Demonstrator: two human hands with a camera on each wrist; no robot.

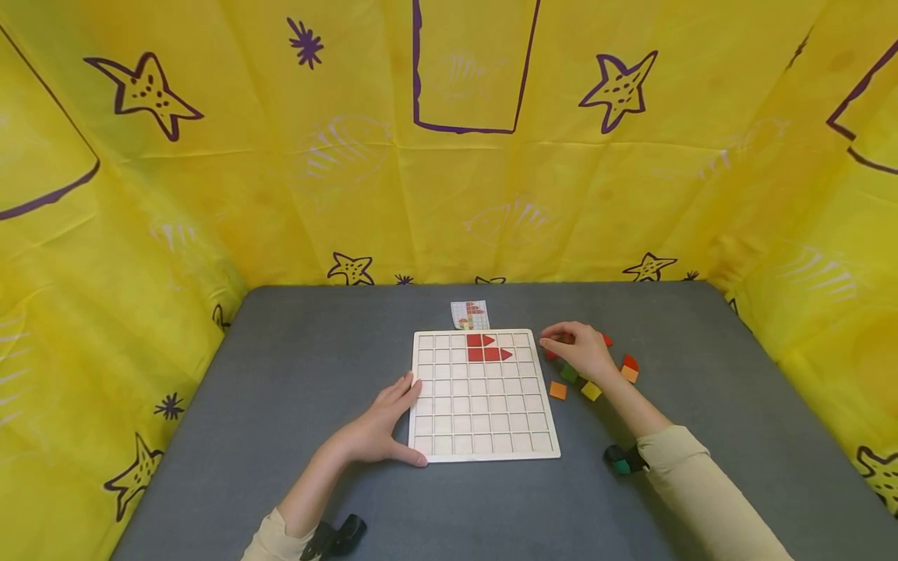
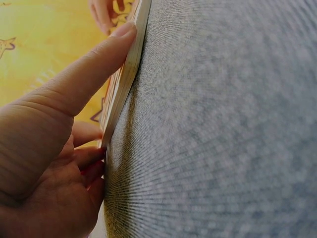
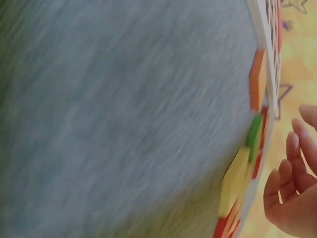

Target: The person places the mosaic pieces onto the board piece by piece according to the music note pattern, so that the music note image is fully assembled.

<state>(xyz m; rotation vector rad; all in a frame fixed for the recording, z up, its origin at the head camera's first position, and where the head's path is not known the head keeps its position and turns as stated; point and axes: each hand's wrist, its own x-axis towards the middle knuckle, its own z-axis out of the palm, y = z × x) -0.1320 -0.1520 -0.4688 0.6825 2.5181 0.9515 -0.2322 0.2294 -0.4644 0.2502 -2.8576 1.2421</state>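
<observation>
Yellow starfish-print cloth [image 1: 435, 195] behind a grey table [image 1: 316, 335].
Left hand [image 1: 379, 427], fingers apart, touches the gridded board's [image 1: 491, 458] left edge and near corner; right hand [image 1: 585, 351], loosely bent, thumb and fingers slightly apart, hovers over loose coloured blocks [image 1: 592, 390]. Board cells hold three red squares [image 1: 475, 354] and two red triangles [image 1: 506, 354]; a pattern card [image 1: 469, 312] lies just beyond.

Yeah, we're not reading any words, numbers or brands here. On the little card [image 1: 469, 315] at 12 o'clock from the grid board [image 1: 484, 405], we're only making out a printed picture; on the yellow cloth [image 1: 435, 202], just drawings.
</observation>
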